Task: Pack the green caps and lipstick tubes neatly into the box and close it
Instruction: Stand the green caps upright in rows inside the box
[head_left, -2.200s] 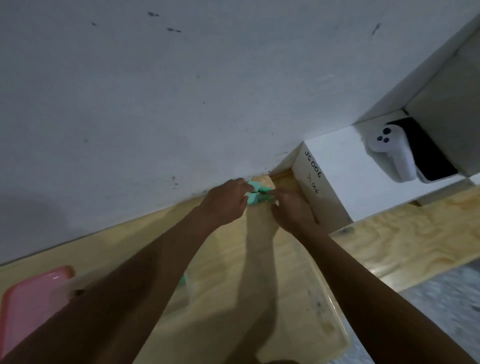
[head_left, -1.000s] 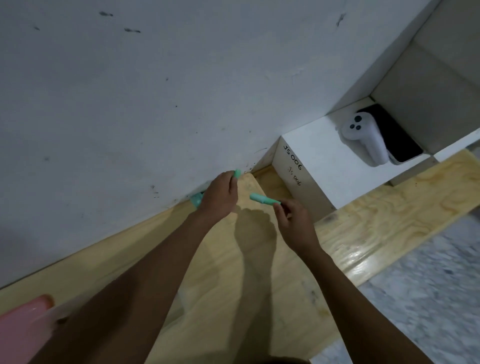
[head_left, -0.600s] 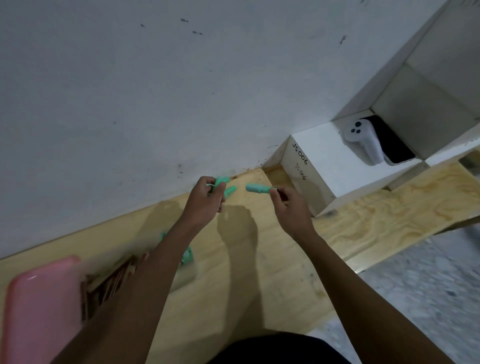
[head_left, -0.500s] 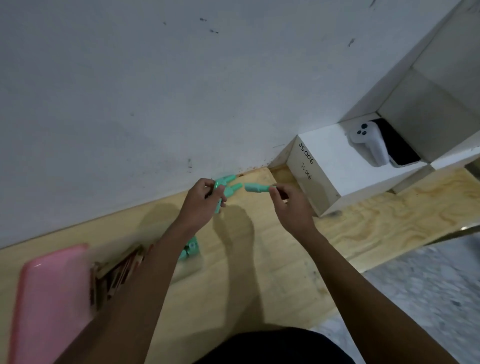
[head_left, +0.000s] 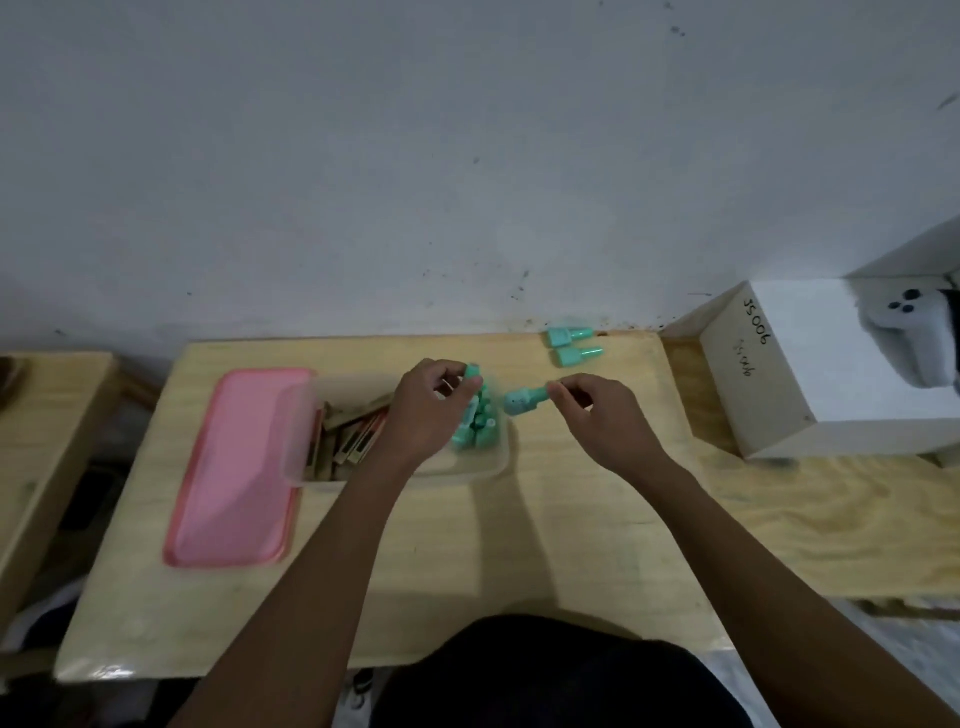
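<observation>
— Both hands have come back from the far wall corner toward the middle of the desk (head_left: 519, 545) since a moment ago, and the clear box (head_left: 488, 465), barely in sight then, now lies in full view with its pink lid (head_left: 234, 467) beside it.

— What does each hand hold?

— Left hand (head_left: 426, 410) is clenched on green caps (head_left: 471, 372), right over the right end of the box. One cap tip pokes up past the fingers; how many it holds I cannot tell. Right hand (head_left: 597, 410) pinches a single green cap (head_left: 524, 401) by its narrow end, wide end pointing left, just right of the box rim and near the left hand.

— And inside the box?

— More green caps (head_left: 480, 426) bunched at its right end, partly hidden by the left hand. Lipstick tubes (head_left: 353, 434), tan and reddish, lie slanted at the left end. The lid lies flat on the desk, its right edge under the box's left end.

— Anything loose?

— Two green caps (head_left: 571, 345) lie side by side at the far edge of the desk by the wall, well apart from the box. To the right stands a white box (head_left: 810, 364) with handwriting on its side, and a white controller (head_left: 914, 332) rests on top of it.
</observation>
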